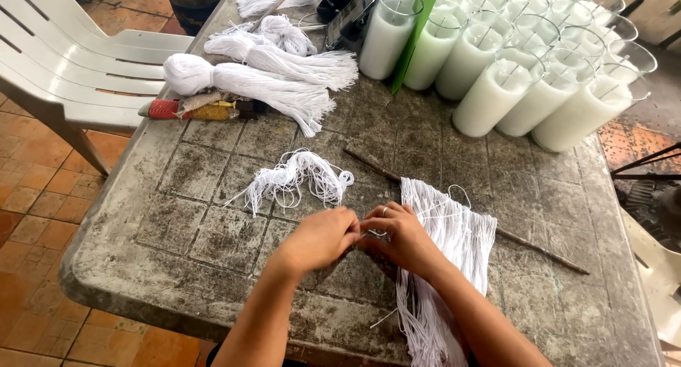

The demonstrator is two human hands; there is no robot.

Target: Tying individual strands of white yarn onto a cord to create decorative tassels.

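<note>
On the grey table (213, 196), both hands' fingers (355, 228) pinch white strings (454, 232) running toward the person.

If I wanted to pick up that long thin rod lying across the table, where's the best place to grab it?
Probably the bare right stretch of the thin rod, pinched from above with the fingers across its width. It lies flat on the table, running from upper left to lower right, and its middle is covered by the hanging white strings and the right hand, so the ends are the only free parts.
</note>
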